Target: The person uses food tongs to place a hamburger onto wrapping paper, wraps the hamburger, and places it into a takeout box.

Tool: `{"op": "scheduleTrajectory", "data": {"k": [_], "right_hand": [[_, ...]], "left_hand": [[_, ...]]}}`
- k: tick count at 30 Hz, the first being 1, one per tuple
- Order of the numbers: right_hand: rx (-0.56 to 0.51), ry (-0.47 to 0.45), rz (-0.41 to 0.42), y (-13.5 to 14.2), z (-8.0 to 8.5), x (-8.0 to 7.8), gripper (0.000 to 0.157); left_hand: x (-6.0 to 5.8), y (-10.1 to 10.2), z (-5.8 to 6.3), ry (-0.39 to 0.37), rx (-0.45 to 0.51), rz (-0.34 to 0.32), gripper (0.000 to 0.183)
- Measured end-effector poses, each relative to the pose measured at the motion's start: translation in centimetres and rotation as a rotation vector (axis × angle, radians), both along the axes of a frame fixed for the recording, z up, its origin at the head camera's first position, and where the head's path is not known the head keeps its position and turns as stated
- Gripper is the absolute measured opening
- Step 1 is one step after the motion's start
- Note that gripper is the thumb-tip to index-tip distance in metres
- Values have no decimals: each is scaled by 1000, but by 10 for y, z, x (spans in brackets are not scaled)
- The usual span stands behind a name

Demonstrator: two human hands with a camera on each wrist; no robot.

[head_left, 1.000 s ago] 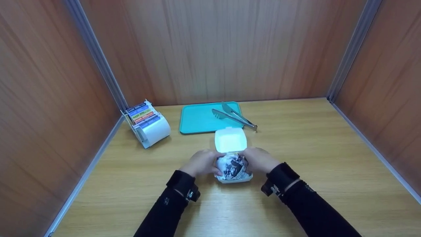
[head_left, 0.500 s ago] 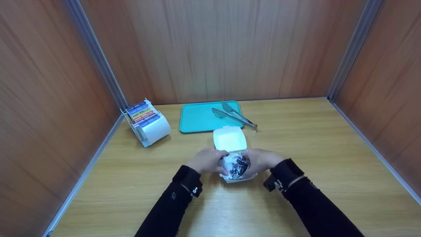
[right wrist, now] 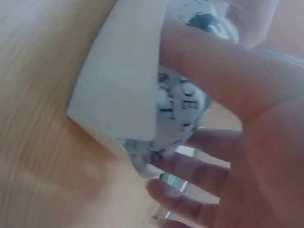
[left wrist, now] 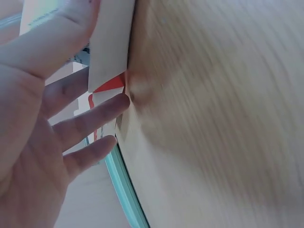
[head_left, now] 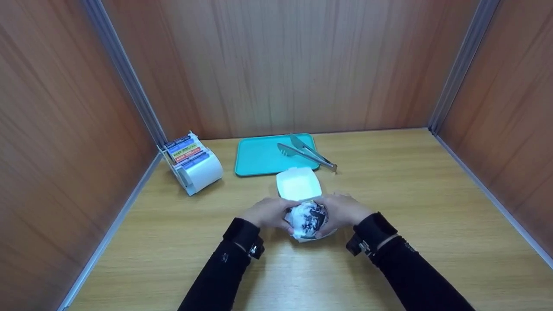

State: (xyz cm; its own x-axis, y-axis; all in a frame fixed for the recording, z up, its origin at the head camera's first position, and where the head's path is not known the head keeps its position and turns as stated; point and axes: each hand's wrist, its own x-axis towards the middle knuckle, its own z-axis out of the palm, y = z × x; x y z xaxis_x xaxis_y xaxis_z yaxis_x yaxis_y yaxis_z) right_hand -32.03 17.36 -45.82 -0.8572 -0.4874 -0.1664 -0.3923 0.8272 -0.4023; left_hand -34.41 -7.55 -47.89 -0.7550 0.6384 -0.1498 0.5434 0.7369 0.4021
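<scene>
A round paper-wrapped bundle (head_left: 307,218), white with black newsprint patterns, sits in the base of an opened white clamshell box (head_left: 299,183) whose lid lies back away from me. My left hand (head_left: 270,212) grips the bundle's left side, its thumb at the near edge. From the other side my right hand (head_left: 343,211) holds it, thumb on the front right. In the right wrist view, the right thumb reaches inside the box wall (right wrist: 118,71) against the printed paper (right wrist: 178,104). The left wrist view has the lower left fingers (left wrist: 90,118) spread beside the box. What the paper wraps is hidden.
Behind the box lies a turquoise tray (head_left: 257,157), with metal tongs (head_left: 309,154) resting across its right side and over its edge. At the back left stands a white holder with coloured stripes (head_left: 188,151) and a white roll (head_left: 203,169). Wooden panels enclose the table on three sides.
Both hands have closed in on the bundle, and the right thumb has come round to its front. The box has turned slightly, its lid shifting left and its front edge right.
</scene>
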Motion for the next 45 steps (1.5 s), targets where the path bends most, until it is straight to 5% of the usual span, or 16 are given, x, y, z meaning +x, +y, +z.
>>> {"op": "scheduleTrajectory", "data": {"k": [7, 14, 20, 26, 28, 36, 45], "right_hand": [[-110, -89, -8, 0, -8, -1, 93], [-69, 20, 37, -6, -8, 2, 86], [-96, 21, 60, -4, -8, 0, 77], [-127, 27, 47, 2, -8, -2, 76], [-122, 22, 24, 2, -8, -2, 80], [-87, 51, -26, -3, -8, 0, 75], [-44, 109, -35, 0, -10, -2, 84]], "left_hand": [[-4, 6, 1, 41, 16, 1, 70], [-6, 10, 7, 53, 4, 11, 65], [-1, 14, 1, 163, -61, -25, 68], [6, 21, 0, 429, -209, -98, 63], [9, 22, -1, 459, -212, -83, 61], [13, 22, -7, 193, 37, 151, 33], [19, 20, -1, 162, -26, 120, 27]]}}
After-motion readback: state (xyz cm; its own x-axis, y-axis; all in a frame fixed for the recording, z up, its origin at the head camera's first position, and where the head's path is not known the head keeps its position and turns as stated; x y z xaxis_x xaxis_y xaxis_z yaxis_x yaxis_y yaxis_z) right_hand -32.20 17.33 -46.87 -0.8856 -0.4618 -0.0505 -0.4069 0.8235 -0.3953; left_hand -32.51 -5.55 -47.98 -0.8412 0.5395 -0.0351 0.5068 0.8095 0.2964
